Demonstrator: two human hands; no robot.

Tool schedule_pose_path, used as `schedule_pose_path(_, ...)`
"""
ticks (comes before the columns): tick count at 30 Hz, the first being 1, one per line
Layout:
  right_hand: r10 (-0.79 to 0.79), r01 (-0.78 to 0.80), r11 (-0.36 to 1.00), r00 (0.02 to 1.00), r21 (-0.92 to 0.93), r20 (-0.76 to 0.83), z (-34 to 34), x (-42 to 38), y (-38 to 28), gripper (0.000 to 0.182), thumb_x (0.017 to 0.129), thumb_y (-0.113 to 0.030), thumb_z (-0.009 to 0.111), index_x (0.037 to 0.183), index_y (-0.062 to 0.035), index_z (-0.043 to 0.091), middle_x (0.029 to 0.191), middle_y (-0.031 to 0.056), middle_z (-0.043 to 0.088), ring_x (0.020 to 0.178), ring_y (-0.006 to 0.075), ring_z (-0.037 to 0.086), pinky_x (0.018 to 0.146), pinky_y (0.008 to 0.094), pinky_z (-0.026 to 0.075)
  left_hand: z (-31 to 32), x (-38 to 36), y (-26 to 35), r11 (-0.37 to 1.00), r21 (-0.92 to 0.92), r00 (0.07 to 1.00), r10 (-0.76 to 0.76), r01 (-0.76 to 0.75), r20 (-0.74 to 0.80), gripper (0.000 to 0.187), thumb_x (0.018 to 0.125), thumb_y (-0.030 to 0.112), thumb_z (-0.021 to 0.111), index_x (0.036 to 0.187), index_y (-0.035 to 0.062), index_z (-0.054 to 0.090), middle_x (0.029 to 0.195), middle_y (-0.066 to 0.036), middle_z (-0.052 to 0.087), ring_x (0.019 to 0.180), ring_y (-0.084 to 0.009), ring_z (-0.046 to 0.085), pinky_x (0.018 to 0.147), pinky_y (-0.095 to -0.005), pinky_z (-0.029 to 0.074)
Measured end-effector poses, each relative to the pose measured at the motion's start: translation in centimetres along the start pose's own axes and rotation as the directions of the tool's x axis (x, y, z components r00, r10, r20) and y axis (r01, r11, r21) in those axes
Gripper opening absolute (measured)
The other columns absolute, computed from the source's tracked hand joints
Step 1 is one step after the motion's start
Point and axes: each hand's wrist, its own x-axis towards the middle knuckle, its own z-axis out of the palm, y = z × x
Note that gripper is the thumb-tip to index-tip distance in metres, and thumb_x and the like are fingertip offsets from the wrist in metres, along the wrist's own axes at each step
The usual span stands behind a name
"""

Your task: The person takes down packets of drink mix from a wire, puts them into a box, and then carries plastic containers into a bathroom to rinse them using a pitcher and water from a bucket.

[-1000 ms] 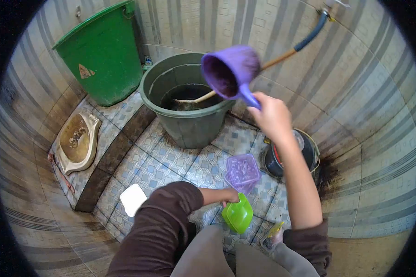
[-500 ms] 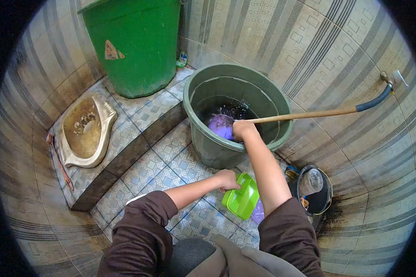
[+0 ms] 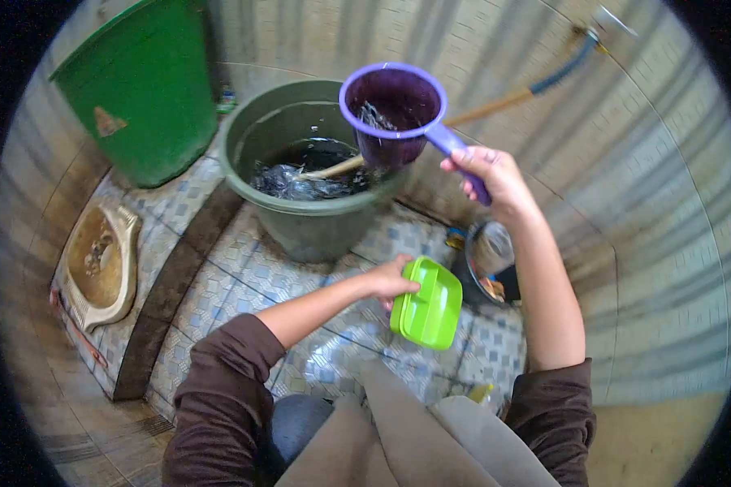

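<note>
My right hand (image 3: 491, 177) grips the handle of a purple water dipper (image 3: 391, 152), lifted over the right rim of the grey-green tub (image 3: 296, 227). Water shows inside the dipper. Lower down, my left hand (image 3: 388, 280) holds the left edge of a bright green divided lunch box (image 3: 436, 312). Its open side faces up, with a divider visible across it. The lunch box is above the tiled floor, below and apart from the dipper. The tub holds dark water, its surface stirred and splashing.
A hose (image 3: 495, 105) runs from the wall tap (image 3: 593, 36) into the tub. At left are a large green bin (image 3: 142, 97) and a squat toilet (image 3: 130, 276) on a raised step. A dark bucket (image 3: 471, 276) with a clear container stands at right.
My right hand has raised the purple dipper out of the tub, up and right. The lunch box stays in my left hand. The view has shifted, moving the tub leftward.
</note>
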Motion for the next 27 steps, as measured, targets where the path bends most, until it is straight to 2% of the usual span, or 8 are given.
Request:
schedule_pose_path(2,-0.065,0.067,0.997,0.996,0.026,-0.068,-2.7,-4.7,-1.1,0.017,0.077,-0.020,0.057,0.083,-0.0035,0.055,0.076,0.0029,0.061,0.047,0.0010,0.046,0.039,0.0137,0.036,2.8,1.9,1.8,0.998,0.022,0.998,-0.053,0.054,-0.036,0.061,0.071,0.023,0.054,0.122,0.0025,0.026,0.086,-0.016,0.056,0.057,-0.0208,0.058,0.045,-0.0322,0.050)
schedule_pose_path(4,-0.065,0.063,0.998,0.986,-0.016,-0.157,-5.1,-9.3,-1.8,0.018,0.077,-0.018,0.057,0.086,-0.0024,0.055,0.076,0.0038,0.061,0.048,0.0021,0.047,0.040,0.0146,0.036,5.1,3.2,3.9,0.999,0.009,0.990,-0.047,0.046,0.134,0.051,0.070,0.029,0.051,0.114,0.0051,0.040,0.100,-0.013,0.052,0.083,-0.0226,0.055,0.065,-0.0411,0.049)
schedule_pose_path(9,-0.106,-0.039,0.932,0.921,-0.361,-0.374,-11.1,-19.6,0.9,0.019,0.070,-0.015,0.063,0.079,0.0010,0.058,0.067,0.0060,0.060,0.049,0.0094,0.052,0.046,0.0216,0.040,12.6,7.6,5.9,0.963,-0.202,0.952,-0.115,0.176,0.284,0.049,0.069,0.029,0.050,0.113,0.0087,0.041,0.104,-0.009,0.048,0.083,-0.0227,0.055,0.070,-0.0383,0.048)
schedule_pose_path(13,-0.228,-0.323,0.547,0.830,-0.772,-0.509,-13.5,-26.1,3.4,0.020,0.059,-0.016,0.069,0.073,-0.0022,0.062,0.066,0.0175,0.057,0.064,0.0308,0.058,0.060,0.0360,0.045,18.8,8.9,5.8,0.892,-0.377,0.944,-0.137,0.249,0.301,0.048,0.066,0.028,0.052,0.109,0.0093,0.043,0.101,-0.008,0.051,0.077,-0.0236,0.058,0.068,-0.0365,0.049)
schedule_pose_path(16,-0.225,-0.439,0.391,0.806,-0.809,-0.547,-14.7,-29.2,5.2,0.023,0.057,-0.017,0.070,0.074,-0.0025,0.062,0.067,0.0172,0.058,0.066,0.0308,0.058,0.061,0.0369,0.045,22.3,10.4,5.0,0.907,-0.340,0.950,-0.163,0.250,0.266,0.047,0.066,0.026,0.052,0.108,0.0077,0.043,0.098,-0.011,0.051,0.076,-0.0250,0.058,0.068,-0.0365,0.050)
schedule_pose_path(21,-0.098,-0.582,0.401,0.741,-0.708,-0.665,-17.3,-31.9,7.4,0.023,0.057,-0.017,0.071,0.074,-0.0032,0.062,0.070,0.0172,0.059,0.070,0.0313,0.058,0.062,0.0385,0.045,26.5,12.8,3.4,0.834,-0.442,0.936,-0.234,0.332,0.262,0.044,0.066,0.025,0.051,0.106,0.0070,0.043,0.097,-0.012,0.052,0.076,-0.0255,0.059,0.067,-0.0380,0.051)
schedule_pose_path(23,-0.011,-0.577,0.380,0.779,-0.723,-0.627,-18.0,-32.6,7.5,0.024,0.057,-0.019,0.071,0.074,-0.0039,0.063,0.071,0.0167,0.059,0.071,0.0310,0.058,0.063,0.0385,0.045,27.8,13.7,3.2,0.799,-0.487,0.929,-0.242,0.354,0.279,0.043,0.066,0.025,0.050,0.105,0.0073,0.044,0.097,-0.012,0.052,0.076,-0.0250,0.058,0.066,-0.0388,0.050)
schedule_pose_path(27,0.055,-0.594,0.415,0.772,-0.689,-0.633,-19.2,-33.3,8.2,0.026,0.056,-0.020,0.072,0.074,-0.0047,0.063,0.071,0.0160,0.059,0.072,0.0305,0.058,0.064,0.0380,0.045,29.6,16.4,1.9,0.693,-0.617,0.926,-0.317,0.372,0.202,0.041,0.065,0.028,0.048,0.101,0.0086,0.046,0.098,-0.013,0.052,0.087,-0.0258,0.054,0.077,-0.0441,0.045)
